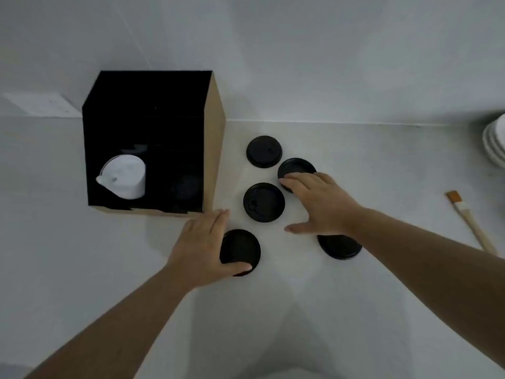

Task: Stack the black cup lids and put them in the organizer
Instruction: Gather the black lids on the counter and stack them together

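Black cup lids dot the white counter mid-frame; organizer upper left holds white lids. Left hand spread, grasping one lid; right hand spread, fingertips touching another.

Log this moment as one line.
left hand: on near lid | right hand: reaching far-right lid | organizer: no stack yet

Five black lids out on the counter, one organizer, one stack of white lids inside, one brush, two hands.
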